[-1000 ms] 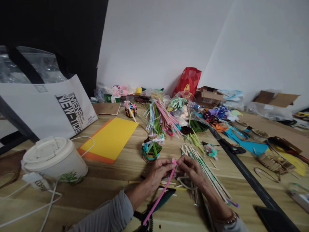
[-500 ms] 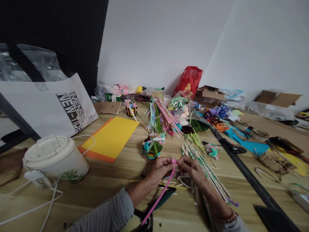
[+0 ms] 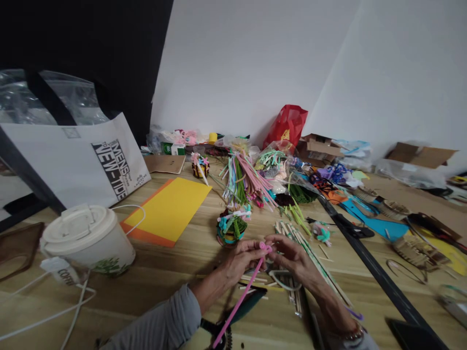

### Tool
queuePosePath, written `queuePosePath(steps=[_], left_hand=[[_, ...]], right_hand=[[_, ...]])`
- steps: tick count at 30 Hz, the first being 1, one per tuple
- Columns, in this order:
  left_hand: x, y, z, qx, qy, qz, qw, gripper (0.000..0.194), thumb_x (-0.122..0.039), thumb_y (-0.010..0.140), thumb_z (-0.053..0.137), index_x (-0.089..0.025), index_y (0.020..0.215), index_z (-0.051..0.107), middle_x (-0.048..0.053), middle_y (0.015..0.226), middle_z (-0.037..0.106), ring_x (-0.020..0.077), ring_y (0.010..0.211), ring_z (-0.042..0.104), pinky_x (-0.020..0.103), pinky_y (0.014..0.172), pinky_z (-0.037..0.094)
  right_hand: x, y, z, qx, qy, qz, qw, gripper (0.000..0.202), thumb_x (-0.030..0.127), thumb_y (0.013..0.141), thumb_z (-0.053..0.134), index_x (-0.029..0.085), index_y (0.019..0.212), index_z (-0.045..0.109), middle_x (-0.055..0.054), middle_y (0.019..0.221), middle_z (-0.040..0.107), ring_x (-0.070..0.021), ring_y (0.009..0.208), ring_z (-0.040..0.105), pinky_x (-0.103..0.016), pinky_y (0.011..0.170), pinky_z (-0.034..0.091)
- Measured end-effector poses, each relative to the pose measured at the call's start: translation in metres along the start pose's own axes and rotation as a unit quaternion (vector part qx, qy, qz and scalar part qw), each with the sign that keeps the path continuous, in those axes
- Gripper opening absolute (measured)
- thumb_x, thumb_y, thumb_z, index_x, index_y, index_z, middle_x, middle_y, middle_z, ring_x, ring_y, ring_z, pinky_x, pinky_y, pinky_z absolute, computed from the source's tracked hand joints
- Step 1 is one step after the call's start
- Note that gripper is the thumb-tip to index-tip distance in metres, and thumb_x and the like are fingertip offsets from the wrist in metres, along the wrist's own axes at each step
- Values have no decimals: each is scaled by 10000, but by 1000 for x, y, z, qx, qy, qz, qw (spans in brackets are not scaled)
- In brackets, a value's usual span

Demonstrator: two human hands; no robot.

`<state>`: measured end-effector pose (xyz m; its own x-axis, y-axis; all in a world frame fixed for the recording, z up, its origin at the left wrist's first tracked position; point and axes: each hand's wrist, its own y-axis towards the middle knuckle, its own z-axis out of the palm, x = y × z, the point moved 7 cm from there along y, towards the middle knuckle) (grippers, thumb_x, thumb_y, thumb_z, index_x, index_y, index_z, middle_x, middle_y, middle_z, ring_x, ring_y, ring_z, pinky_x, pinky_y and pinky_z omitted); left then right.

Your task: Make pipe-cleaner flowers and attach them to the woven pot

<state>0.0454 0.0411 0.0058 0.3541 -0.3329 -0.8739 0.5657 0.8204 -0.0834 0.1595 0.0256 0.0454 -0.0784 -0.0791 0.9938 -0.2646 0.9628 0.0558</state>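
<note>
A pink pipe cleaner (image 3: 239, 302) has small loops curled at its top end, and its long tail slants down to the left. My left hand (image 3: 243, 256) pinches it just below the loops. The fingers of my right hand (image 3: 292, 255) curve round the right side of the loops, thumb below and index finger above. Just beyond my left hand stands a small round pot wrapped in coloured pipe cleaners (image 3: 232, 226). Beneath my hands lie dark-handled scissors or pliers (image 3: 248, 306), partly hidden, and short wooden sticks.
Bundled pipe cleaners (image 3: 246, 180) lie further back. Yellow paper (image 3: 175, 204) and a white lidded bucket (image 3: 91, 238) with a cord are on the left. Patterned sticks (image 3: 310, 253) lie beside my right hand. A black strip (image 3: 375, 267) crosses the table on the right.
My right hand's fingers have loosened and spread a little round the pink loops, which now show a wider curl. My left hand keeps its pinch. The view has shifted slightly.
</note>
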Motion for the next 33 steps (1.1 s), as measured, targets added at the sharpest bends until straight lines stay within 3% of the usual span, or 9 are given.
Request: queuePosePath(steps=[4,10,16,19,23,29,33], left_hand=[[9,2,-1,32,-24,-32,999,239,-349,712,739,-135,792,670,2,643,587,108,573,527,242,601,386],[13,5,-4,45,-41,-29,998,246,-333,683,756,-139,807,671,12,685,612,110,595,539,242,626,399],[2,0,-2,25,29,17,999,316,-442,700,733,-156,786,633,-8,639,596,119,587,534,244,623,395],[-6,-3,2,19,94,60,994,345,-500,750,669,-163,731,598,0,640,602,129,609,542,244,640,398],[-16,-7,6,4,180,123,976,347,-491,810,600,-169,685,570,9,640,596,131,609,530,236,625,391],[-28,-15,10,-30,281,201,938,333,-436,866,537,-174,665,584,6,639,577,129,619,508,237,657,387],[-26,-14,7,-54,259,190,945,323,-462,832,581,-171,693,596,14,646,591,137,622,531,244,642,401]], right_hand=[[6,0,-2,5,-116,-55,992,220,404,805,679,201,887,691,-59,910,665,-216,862,623,-314,750,492],[11,-3,-4,-12,-194,-77,978,216,411,842,633,206,873,695,-75,860,693,-228,819,638,-327,755,495],[16,-6,-4,-10,-230,-72,970,264,441,863,591,209,791,695,-52,754,677,-198,709,610,-288,667,467],[7,-4,-4,9,-185,-28,982,338,500,854,580,188,764,670,-37,713,655,-175,659,586,-270,618,453],[-11,-3,0,48,-43,72,995,403,565,790,634,164,749,626,-24,707,635,-149,650,576,-261,619,469],[-22,-1,11,42,107,139,984,414,546,701,730,166,643,578,46,561,479,-72,476,412,-228,534,466],[-30,0,18,41,180,171,968,412,523,667,761,168,605,560,66,538,433,-45,417,308,-223,483,460]])
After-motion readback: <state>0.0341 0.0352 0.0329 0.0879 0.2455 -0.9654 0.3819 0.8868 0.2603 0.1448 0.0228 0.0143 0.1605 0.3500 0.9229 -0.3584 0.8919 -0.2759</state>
